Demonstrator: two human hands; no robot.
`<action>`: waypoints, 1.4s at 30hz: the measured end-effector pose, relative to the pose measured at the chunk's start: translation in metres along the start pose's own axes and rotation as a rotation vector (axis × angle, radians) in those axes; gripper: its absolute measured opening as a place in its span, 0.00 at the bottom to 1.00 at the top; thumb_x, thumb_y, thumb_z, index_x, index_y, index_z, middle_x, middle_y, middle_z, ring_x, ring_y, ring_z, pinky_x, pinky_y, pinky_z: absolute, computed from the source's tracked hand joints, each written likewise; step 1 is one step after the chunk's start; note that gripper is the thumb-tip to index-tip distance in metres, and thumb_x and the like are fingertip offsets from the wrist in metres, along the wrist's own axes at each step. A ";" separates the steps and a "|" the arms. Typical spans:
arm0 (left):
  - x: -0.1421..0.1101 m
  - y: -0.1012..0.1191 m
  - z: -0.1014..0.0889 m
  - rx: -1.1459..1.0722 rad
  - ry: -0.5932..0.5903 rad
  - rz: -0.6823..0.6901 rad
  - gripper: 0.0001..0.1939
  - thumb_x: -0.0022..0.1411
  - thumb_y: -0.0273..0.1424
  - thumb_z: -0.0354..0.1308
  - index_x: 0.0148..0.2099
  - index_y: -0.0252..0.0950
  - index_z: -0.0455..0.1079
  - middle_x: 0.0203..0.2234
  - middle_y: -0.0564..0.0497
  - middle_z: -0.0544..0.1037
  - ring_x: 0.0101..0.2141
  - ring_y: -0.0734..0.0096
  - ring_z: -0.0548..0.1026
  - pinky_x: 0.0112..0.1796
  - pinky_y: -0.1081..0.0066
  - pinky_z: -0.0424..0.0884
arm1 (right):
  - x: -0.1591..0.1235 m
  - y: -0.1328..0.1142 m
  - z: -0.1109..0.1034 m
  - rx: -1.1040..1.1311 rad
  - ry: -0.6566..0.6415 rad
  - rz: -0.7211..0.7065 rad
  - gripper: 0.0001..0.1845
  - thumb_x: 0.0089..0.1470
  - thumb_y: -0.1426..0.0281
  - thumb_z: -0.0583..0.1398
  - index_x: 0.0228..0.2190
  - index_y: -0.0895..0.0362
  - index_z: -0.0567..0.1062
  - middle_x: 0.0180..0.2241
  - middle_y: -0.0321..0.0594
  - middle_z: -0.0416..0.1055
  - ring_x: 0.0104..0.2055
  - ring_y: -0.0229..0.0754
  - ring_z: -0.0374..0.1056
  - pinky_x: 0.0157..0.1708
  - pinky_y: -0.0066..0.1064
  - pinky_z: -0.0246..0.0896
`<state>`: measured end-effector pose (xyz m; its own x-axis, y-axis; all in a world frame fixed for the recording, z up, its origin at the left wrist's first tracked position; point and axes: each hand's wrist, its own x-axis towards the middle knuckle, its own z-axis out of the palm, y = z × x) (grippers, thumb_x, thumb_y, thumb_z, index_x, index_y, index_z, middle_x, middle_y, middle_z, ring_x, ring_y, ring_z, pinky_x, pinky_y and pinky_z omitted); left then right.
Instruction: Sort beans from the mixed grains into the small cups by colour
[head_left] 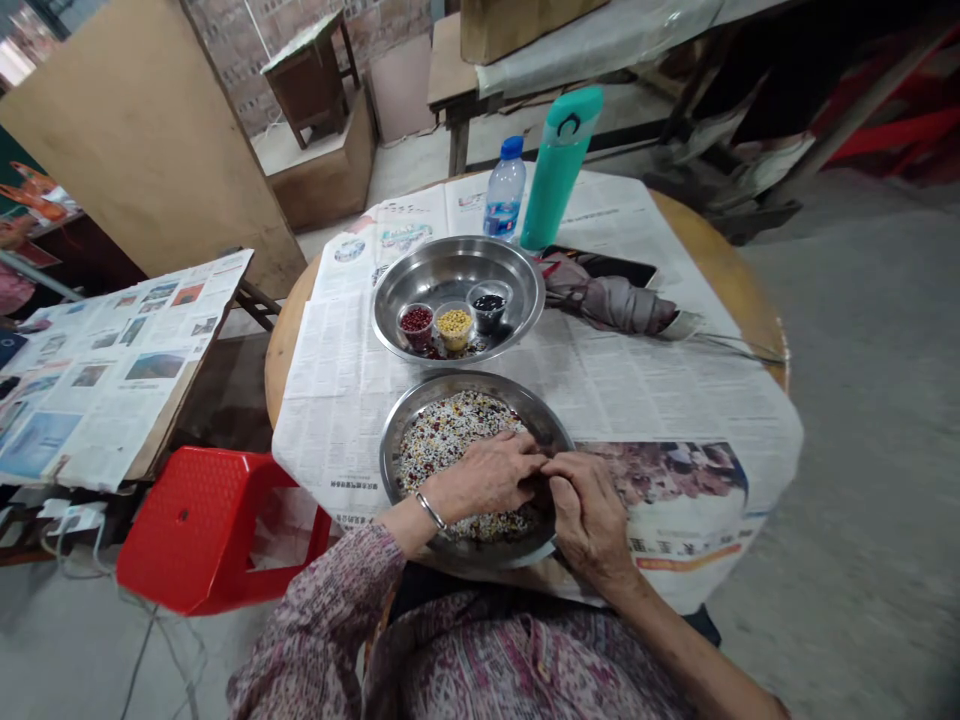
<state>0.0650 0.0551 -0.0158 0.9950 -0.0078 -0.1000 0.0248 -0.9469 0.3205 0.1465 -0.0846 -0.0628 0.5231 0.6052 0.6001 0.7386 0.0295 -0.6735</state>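
Observation:
A steel bowl (388, 440) near the table's front edge holds mixed beads or grains (439, 435) in white, black, yellow and dark red. My left hand (499, 470), a silver bangle at its wrist, is over the right part of this mix with fingers bent and pressed together. Against it, at the bowl's right rim, my right hand (589, 510) is closed. Whatever the fingertips pinch is hidden. Behind stands a second steel bowl (442, 262) with three clear cups: one of dark red pieces (416, 320), one yellow (454, 324), one black (489, 304).
Newspaper (675, 400) covers the round table. At its back are a water bottle (505, 190) and a teal flask (561, 170), with a folded umbrella (611, 295) and a phone (600, 266) nearby. A red stool (195, 530) stands left, below a newspaper-covered table (150, 350).

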 end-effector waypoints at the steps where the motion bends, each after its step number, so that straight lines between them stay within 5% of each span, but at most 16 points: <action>1: -0.006 0.000 -0.001 -0.004 -0.022 0.008 0.08 0.67 0.29 0.53 0.46 0.36 0.70 0.44 0.47 0.72 0.47 0.64 0.70 0.47 0.66 0.70 | 0.000 0.000 0.000 -0.001 0.002 -0.009 0.08 0.62 0.73 0.51 0.37 0.53 0.70 0.36 0.40 0.70 0.40 0.44 0.66 0.41 0.38 0.62; 6: -0.051 -0.004 -0.015 0.028 -0.024 -0.095 0.08 0.66 0.23 0.51 0.43 0.37 0.70 0.42 0.49 0.72 0.44 0.66 0.70 0.44 0.68 0.71 | -0.002 0.003 0.001 -0.001 -0.012 -0.023 0.08 0.62 0.74 0.52 0.38 0.53 0.70 0.36 0.40 0.69 0.41 0.44 0.66 0.42 0.38 0.62; 12: -0.081 -0.014 -0.027 0.018 0.149 -0.355 0.07 0.68 0.30 0.53 0.47 0.40 0.70 0.49 0.49 0.70 0.49 0.65 0.69 0.49 0.66 0.71 | -0.004 0.005 0.001 -0.013 -0.028 -0.007 0.08 0.62 0.74 0.52 0.38 0.53 0.70 0.36 0.40 0.70 0.41 0.44 0.66 0.43 0.38 0.62; 16: -0.056 -0.022 -0.026 0.067 0.203 -0.502 0.33 0.59 0.47 0.64 0.61 0.39 0.61 0.60 0.42 0.62 0.56 0.51 0.64 0.52 0.53 0.68 | -0.005 0.006 0.001 -0.020 -0.029 -0.009 0.07 0.62 0.73 0.52 0.38 0.53 0.71 0.36 0.40 0.70 0.40 0.44 0.66 0.42 0.38 0.62; 18: -0.038 -0.024 -0.024 0.072 0.191 -0.504 0.38 0.56 0.49 0.65 0.63 0.39 0.59 0.60 0.41 0.61 0.56 0.48 0.63 0.52 0.51 0.67 | -0.005 0.007 0.001 -0.026 -0.029 -0.018 0.07 0.62 0.73 0.52 0.38 0.54 0.71 0.36 0.41 0.70 0.41 0.44 0.66 0.42 0.38 0.62; 23: -0.021 -0.023 -0.019 -0.079 0.077 -0.415 0.08 0.68 0.28 0.53 0.48 0.35 0.69 0.43 0.47 0.72 0.44 0.65 0.72 0.47 0.66 0.71 | -0.006 0.008 0.002 -0.036 -0.026 -0.024 0.07 0.62 0.73 0.53 0.38 0.54 0.71 0.36 0.41 0.70 0.41 0.45 0.66 0.42 0.38 0.62; 31: -0.071 0.016 -0.018 -0.150 -0.006 -0.206 0.10 0.69 0.35 0.55 0.50 0.37 0.68 0.44 0.49 0.70 0.46 0.66 0.71 0.47 0.66 0.73 | -0.004 0.006 0.002 -0.044 -0.029 -0.033 0.07 0.61 0.74 0.53 0.38 0.54 0.70 0.36 0.41 0.70 0.41 0.44 0.66 0.43 0.37 0.62; 36: -0.074 0.027 -0.009 -0.005 -0.076 -0.115 0.10 0.70 0.27 0.50 0.52 0.38 0.66 0.47 0.47 0.69 0.48 0.65 0.70 0.43 0.67 0.75 | -0.006 0.008 0.002 -0.042 -0.021 -0.036 0.07 0.61 0.74 0.54 0.39 0.54 0.70 0.36 0.40 0.70 0.40 0.44 0.67 0.43 0.38 0.63; 39: -0.063 0.018 -0.009 0.131 -0.013 -0.137 0.11 0.70 0.23 0.47 0.51 0.36 0.65 0.47 0.45 0.68 0.46 0.64 0.70 0.40 0.69 0.75 | -0.006 0.009 0.002 -0.042 -0.025 -0.028 0.07 0.61 0.74 0.54 0.38 0.54 0.71 0.36 0.41 0.70 0.40 0.44 0.67 0.43 0.37 0.63; 42: -0.055 0.005 -0.014 0.204 0.120 -0.316 0.12 0.68 0.22 0.48 0.52 0.36 0.64 0.49 0.44 0.68 0.48 0.63 0.69 0.41 0.68 0.74 | -0.006 0.009 0.003 -0.040 -0.024 -0.020 0.07 0.61 0.74 0.54 0.38 0.54 0.71 0.36 0.40 0.71 0.40 0.44 0.67 0.43 0.38 0.63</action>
<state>0.0116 0.0556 0.0044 0.9460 0.3204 -0.0494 0.3238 -0.9412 0.0967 0.1486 -0.0861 -0.0738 0.4979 0.6236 0.6027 0.7658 0.0100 -0.6430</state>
